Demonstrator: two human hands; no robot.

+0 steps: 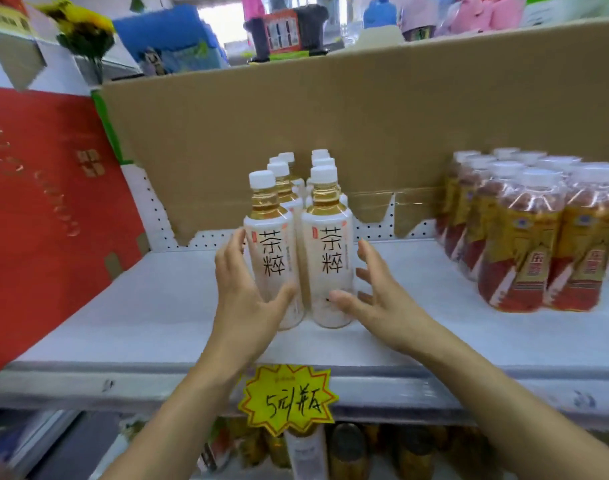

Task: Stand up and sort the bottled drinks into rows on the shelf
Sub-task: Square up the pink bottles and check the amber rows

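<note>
As tea bottles (327, 251) stand in two rows on the shelf (140, 323) | left hand (242, 292) and right hand (376, 299) flank the front pair, likely squaring them | fingers (232, 251) wide, gripping nothing

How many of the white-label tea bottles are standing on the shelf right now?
8, counting caps: four in the left row, whose front bottle the left hand touches, and four in the right row by the right hand. Rear bottles overlap, so more may be hidden.
</note>
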